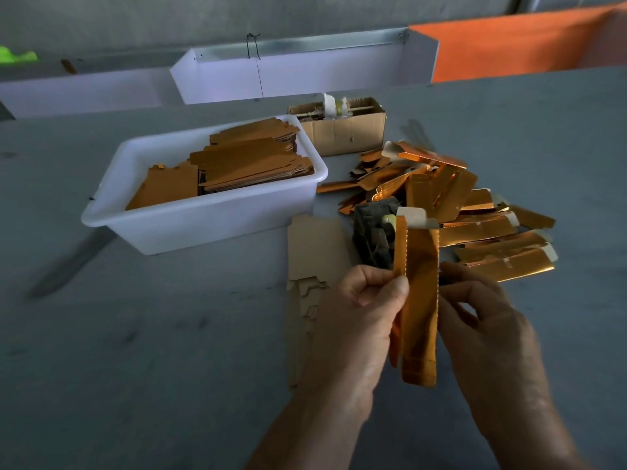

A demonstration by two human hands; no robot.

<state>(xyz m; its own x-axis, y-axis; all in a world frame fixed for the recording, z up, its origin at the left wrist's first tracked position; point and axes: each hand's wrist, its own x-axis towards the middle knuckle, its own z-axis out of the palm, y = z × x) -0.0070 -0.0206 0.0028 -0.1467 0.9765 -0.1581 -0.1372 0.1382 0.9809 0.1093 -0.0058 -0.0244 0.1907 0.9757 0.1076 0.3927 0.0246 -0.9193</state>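
I hold a long, shiny orange-gold carton blank point(419, 300) upright over the grey table. My left hand point(356, 320) pinches its left folded edge between thumb and fingers. My right hand point(488, 327) is at its right edge, fingers curled, thumb and fingertips touching the edge. Behind it lies a loose pile of the same gold cartons point(475, 212). A white plastic tub point(203, 218) at the left holds stacked flat blanks point(251, 161), brown side up.
A dark blocky tool point(373, 232) stands just behind the held carton. Flat brown cardboard sheets point(315, 249) lie left of my hands. An open cardboard box point(342, 127) sits behind the tub. White trays point(298, 72) and an orange panel point(515, 42) line the back.
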